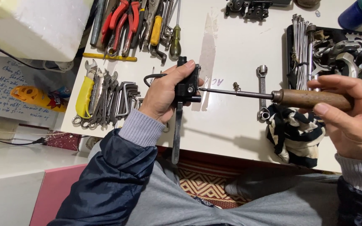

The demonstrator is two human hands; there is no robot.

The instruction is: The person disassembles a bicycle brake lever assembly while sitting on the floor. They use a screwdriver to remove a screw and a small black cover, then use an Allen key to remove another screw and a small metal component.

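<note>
My left hand [166, 93] grips a black brake-lever part [188, 88] over the white table [231, 50]; its long lever arm [177, 134] hangs down past the table's front edge, and a short black cable loops out behind my fingers. My right hand [350, 121] holds a screwdriver by its brown wooden handle [311, 99]. The screwdriver's metal shaft [235, 92] runs left, and its tip meets the side of the black part. A small screw [236, 86] stands on the table just behind the shaft.
Spanners and hex keys [109, 100] lie left of my left hand; pliers and screwdrivers [135, 25] sit farther back. A ring spanner [262, 90], a striped cloth [294, 134], and a black tray [289, 50] of spokes and sprockets are at right. A white foam block [34, 25] is at far left.
</note>
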